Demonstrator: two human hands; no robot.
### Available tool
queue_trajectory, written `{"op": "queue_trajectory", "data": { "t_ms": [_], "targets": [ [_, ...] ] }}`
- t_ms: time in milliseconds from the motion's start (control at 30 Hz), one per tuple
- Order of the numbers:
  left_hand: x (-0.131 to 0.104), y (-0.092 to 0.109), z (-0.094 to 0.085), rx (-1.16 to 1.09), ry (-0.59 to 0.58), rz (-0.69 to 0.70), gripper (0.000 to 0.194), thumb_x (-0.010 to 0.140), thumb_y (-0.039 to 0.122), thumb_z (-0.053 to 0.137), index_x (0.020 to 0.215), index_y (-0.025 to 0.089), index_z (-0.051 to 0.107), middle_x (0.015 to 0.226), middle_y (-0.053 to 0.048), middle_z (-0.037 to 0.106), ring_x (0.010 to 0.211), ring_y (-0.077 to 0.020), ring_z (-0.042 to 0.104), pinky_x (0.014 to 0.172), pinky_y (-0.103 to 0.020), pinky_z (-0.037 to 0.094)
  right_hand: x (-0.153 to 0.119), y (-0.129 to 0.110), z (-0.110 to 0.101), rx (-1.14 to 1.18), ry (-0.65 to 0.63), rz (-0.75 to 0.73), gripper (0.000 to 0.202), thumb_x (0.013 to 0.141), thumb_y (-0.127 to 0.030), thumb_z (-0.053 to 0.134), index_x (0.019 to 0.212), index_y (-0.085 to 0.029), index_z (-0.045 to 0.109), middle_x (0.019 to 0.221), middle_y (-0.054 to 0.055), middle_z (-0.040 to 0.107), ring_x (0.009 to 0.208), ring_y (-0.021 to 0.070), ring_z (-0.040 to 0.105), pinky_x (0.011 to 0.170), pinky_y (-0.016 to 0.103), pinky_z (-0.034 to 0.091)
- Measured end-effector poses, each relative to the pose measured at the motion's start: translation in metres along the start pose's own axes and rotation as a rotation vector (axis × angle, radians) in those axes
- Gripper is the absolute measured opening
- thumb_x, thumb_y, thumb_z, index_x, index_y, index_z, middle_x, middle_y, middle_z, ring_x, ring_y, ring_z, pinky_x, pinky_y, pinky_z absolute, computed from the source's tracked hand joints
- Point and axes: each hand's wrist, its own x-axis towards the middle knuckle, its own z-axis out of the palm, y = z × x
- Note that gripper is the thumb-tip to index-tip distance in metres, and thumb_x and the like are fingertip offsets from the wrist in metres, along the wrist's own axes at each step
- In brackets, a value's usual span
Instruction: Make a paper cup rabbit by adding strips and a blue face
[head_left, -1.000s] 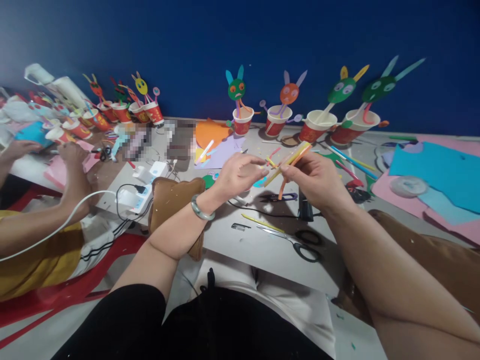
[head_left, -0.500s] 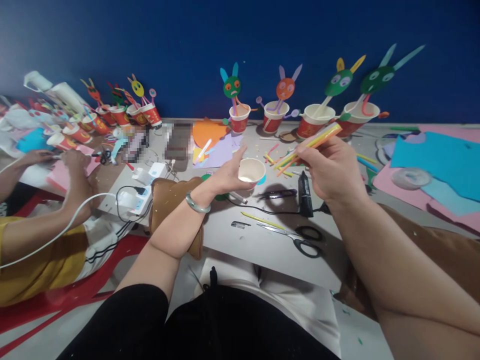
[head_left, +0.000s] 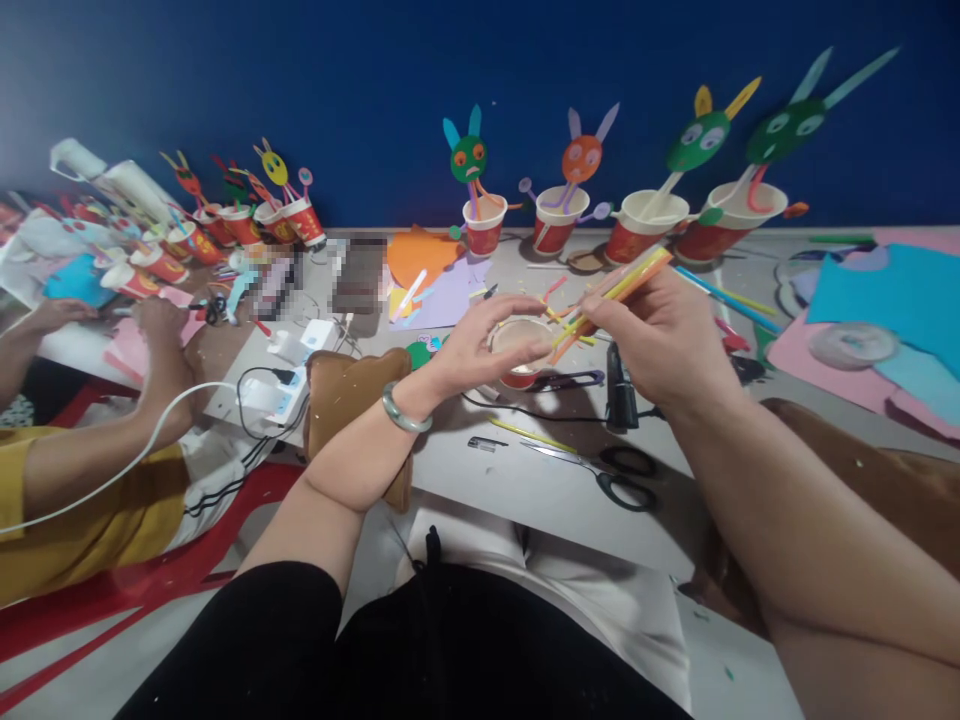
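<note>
From the head camera, here's the right hand (head_left: 660, 330), pinching a bundle of yellow and orange strips (head_left: 634, 277) between thumb and fingers, the bundle slanting, its lower end down toward the left. Across from it comes the left hand (head_left: 480, 345), thumb and fingers spread apart, the fingertips right beside that lower end; whether they touch it, I can't tell. And just there, between and below those spread fingers, sits a paper cup (head_left: 517, 335), its mouth facing up, partly covered by the thumb; contact with the cup is unclear too.

Down in front on the table (head_left: 525, 495), scissors (head_left: 628, 490) lie with their blades toward the left, a yellow strip (head_left: 529, 434) near the blades. A black tool (head_left: 621, 392) stands out just below the right hand. Along the back, four red cups (head_left: 628, 240) line up, each with a paper figure rising from it, green and orange faces. Over on the right, a roll of tape (head_left: 855, 345) rests on coloured paper; far left, a co-worker's hand (head_left: 161, 322) is over a pink sheet (head_left: 127, 352).
</note>
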Motion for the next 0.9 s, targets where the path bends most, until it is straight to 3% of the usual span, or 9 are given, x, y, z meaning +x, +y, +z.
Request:
{"op": "queue_trajectory", "data": {
  "t_ms": [100, 233, 367, 567, 667, 767, 900],
  "targets": [
    [-0.001, 0.004, 0.0, -0.024, 0.011, 0.005, 0.058, 0.093, 0.077, 0.064, 0.108, 0.023, 0.078, 0.12, -0.009, 0.082, 0.12, -0.0263, 0.074, 0.131, -0.057, 0.034, -0.005, -0.003, 0.003, 0.023, -0.079, -0.025, 0.011, 0.083, -0.021, 0.073, 0.087, -0.023, 0.063, 0.078, 0.0, 0.068, 0.071, 0.0156, 0.066, 0.07, 0.033, 0.06],
    [-0.002, 0.002, 0.0, -0.062, -0.008, 0.005, 0.054, 0.093, 0.073, 0.068, 0.104, 0.021, 0.079, 0.108, -0.008, 0.084, 0.102, -0.0211, 0.077, 0.122, -0.05, 0.045, -0.008, -0.006, 0.002, 0.03, -0.144, -0.018, 0.01, 0.086, -0.023, 0.075, 0.09, -0.023, 0.065, 0.079, -0.001, 0.069, 0.071, 0.0154, 0.068, 0.071, 0.033, 0.063],
    [-0.002, 0.003, -0.004, -0.02, 0.014, 0.038, 0.053, 0.097, 0.073, 0.061, 0.104, 0.024, 0.08, 0.109, -0.007, 0.084, 0.105, -0.0229, 0.075, 0.122, -0.052, 0.045, -0.007, -0.01, -0.002, 0.016, -0.202, 0.044, 0.012, 0.088, -0.029, 0.078, 0.087, -0.02, 0.07, 0.076, 0.001, 0.069, 0.069, 0.0144, 0.066, 0.07, 0.031, 0.06],
    [-0.001, 0.015, -0.009, -0.071, -0.166, 0.137, 0.052, 0.1, 0.073, 0.055, 0.097, 0.025, 0.076, 0.102, -0.007, 0.08, 0.105, -0.0241, 0.073, 0.114, -0.051, 0.05, -0.007, -0.011, -0.006, 0.103, -0.43, 0.18, 0.031, 0.08, -0.046, 0.088, 0.08, -0.019, 0.073, 0.075, 0.002, 0.071, 0.07, 0.015, 0.064, 0.067, 0.029, 0.055],
    [0.001, 0.012, -0.013, -0.101, -0.101, 0.089, 0.058, 0.096, 0.078, 0.058, 0.111, 0.024, 0.073, 0.114, -0.01, 0.078, 0.117, -0.0262, 0.071, 0.115, -0.049, 0.051, -0.005, -0.01, -0.007, 0.12, -0.366, 0.163, 0.022, 0.079, -0.036, 0.085, 0.079, -0.019, 0.07, 0.074, 0.001, 0.067, 0.068, 0.0136, 0.061, 0.066, 0.029, 0.054],
    [0.003, -0.004, -0.024, -0.084, -0.026, 0.024, 0.086, 0.081, 0.085, 0.072, 0.143, 0.026, 0.061, 0.142, -0.012, 0.068, 0.138, -0.0326, 0.063, 0.123, -0.052, 0.047, -0.004, -0.009, -0.005, 0.06, -0.201, 0.081, 0.014, 0.078, -0.026, 0.08, 0.082, -0.019, 0.069, 0.081, 0.002, 0.068, 0.072, 0.0136, 0.062, 0.071, 0.03, 0.056],
    [0.0, -0.029, -0.035, -0.008, -0.229, -0.123, 0.131, 0.054, 0.067, 0.099, 0.164, 0.027, 0.04, 0.157, -0.018, 0.057, 0.152, -0.0414, 0.051, 0.127, -0.06, 0.042, -0.003, -0.007, -0.002, 0.005, -0.048, 0.02, 0.01, 0.08, -0.025, 0.077, 0.086, -0.02, 0.071, 0.082, 0.002, 0.072, 0.077, 0.0154, 0.066, 0.075, 0.031, 0.057]
  ]
}}
